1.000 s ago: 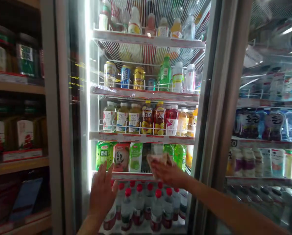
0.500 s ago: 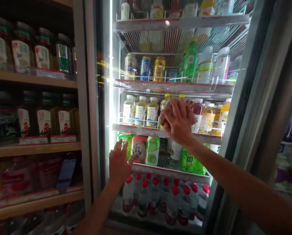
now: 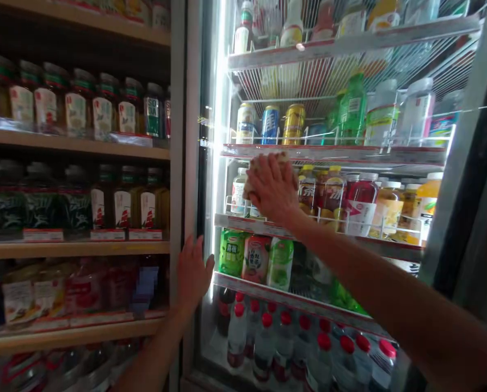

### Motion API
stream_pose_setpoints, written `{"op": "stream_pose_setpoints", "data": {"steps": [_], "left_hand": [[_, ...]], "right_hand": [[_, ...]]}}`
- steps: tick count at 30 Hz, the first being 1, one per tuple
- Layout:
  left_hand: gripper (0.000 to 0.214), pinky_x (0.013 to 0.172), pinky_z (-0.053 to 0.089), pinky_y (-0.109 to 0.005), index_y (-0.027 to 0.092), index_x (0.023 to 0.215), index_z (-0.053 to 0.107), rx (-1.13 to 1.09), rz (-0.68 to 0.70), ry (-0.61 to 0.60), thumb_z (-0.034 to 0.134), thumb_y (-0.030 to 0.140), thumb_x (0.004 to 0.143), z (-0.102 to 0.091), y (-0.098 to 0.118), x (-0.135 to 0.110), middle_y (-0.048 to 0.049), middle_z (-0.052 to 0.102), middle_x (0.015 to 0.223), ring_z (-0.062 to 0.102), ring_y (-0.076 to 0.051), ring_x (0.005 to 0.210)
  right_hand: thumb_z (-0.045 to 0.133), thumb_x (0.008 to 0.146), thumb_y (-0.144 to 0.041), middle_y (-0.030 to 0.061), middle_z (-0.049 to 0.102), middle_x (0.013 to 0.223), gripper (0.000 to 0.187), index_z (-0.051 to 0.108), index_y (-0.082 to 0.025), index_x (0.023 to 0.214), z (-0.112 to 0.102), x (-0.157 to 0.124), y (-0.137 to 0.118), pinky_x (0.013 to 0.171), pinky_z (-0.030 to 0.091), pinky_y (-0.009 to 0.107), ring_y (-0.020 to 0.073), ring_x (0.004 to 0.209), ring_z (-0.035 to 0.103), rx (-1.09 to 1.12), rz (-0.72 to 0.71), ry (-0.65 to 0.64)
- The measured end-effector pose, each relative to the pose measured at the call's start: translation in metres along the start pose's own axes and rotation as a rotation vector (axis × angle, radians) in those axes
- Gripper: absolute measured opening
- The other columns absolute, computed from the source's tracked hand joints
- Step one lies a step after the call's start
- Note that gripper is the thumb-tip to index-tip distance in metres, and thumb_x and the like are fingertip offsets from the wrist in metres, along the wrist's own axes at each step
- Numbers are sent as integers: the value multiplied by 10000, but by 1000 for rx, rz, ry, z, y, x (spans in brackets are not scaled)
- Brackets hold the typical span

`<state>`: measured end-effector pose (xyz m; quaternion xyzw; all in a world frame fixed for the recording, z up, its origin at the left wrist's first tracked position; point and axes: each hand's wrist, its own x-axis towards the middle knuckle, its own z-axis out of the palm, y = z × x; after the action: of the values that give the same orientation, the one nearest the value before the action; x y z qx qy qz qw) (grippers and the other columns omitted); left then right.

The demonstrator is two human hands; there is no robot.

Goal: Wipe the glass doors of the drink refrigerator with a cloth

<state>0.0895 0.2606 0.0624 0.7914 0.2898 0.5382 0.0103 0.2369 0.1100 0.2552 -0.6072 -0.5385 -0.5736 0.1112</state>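
Note:
My right hand [image 3: 273, 190] presses a light, brown-spotted cloth [image 3: 253, 177] against the glass door [image 3: 320, 154] of a lit drinks fridge, in front of the left part of the third shelf. Much of the cloth lies hidden under the palm and fingers. Down to the left, my left hand [image 3: 194, 272] is open with its fingers apart, at the left edge of the door by the metal frame [image 3: 193, 163]. It holds nothing. Behind the glass, bottles of tea and juice, such as a red drink bottle [image 3: 361, 204], stand near the right hand.
Wooden shelves [image 3: 75, 247] with rows of bottled drinks stand left of the fridge. A phone-like blurred panel [image 3: 145, 288] leans on a lower shelf. Cans [image 3: 294, 124] stand on the fridge's second shelf, and red-capped water bottles [image 3: 263, 343] fill its bottom.
My right hand has swept the cloth left across the glass, from mid-shelf towards the left side. My left hand has shifted left to the door's edge. The view has turned somewhat left.

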Motion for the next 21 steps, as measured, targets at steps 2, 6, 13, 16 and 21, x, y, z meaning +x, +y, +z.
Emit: {"op": "stream_pose_setpoints", "data": {"steps": [2, 6, 13, 16, 21], "left_hand": [[528, 1058, 338, -507, 85, 1326, 406, 20, -4, -13, 395, 334, 861, -4, -6, -4, -214, 353, 1437, 363, -329, 1322], [529, 1052, 348, -504, 125, 1330, 409, 53, 6, -49, 410, 349, 850, -13, -20, -14, -187, 361, 1439, 373, -318, 1317], [535, 1044, 363, -508, 82, 1296, 447, 21, 26, -64, 352, 393, 871, -38, -29, 0, -216, 369, 1422, 375, -335, 1312], [545, 1060, 352, -497, 81, 1269, 463, -12, 23, -6, 340, 434, 873, -52, -33, -5, -209, 387, 1410, 370, -325, 1316], [529, 1055, 359, -505, 116, 1253, 478, -29, 1, -36, 350, 454, 868, -53, -39, -30, -185, 396, 1404, 392, -318, 1298]], "right_hand": [[485, 860, -341, 112, 265, 1505, 503, 409, -170, 1327, 15, -19, -35, 1124, 151, 601, 351, 1396, 179, 57, -139, -89], [427, 882, -281, 84, 422, 1415, 451, 425, -145, 1311, 28, -44, -73, 1140, 250, 449, 250, 1344, 313, 155, -492, -264], [455, 870, -278, 143, 256, 1509, 586, 290, -88, 1399, 26, 26, -61, 1140, 149, 569, 333, 1405, 159, 95, -128, -168], [408, 885, -232, 148, 356, 1450, 531, 308, -85, 1386, 45, -33, -116, 1097, 296, 469, 280, 1356, 295, 177, -357, -335], [458, 875, -279, 66, 445, 1399, 469, 410, -167, 1327, 40, -68, -109, 1104, 305, 380, 210, 1334, 336, 182, -482, -356]]}}
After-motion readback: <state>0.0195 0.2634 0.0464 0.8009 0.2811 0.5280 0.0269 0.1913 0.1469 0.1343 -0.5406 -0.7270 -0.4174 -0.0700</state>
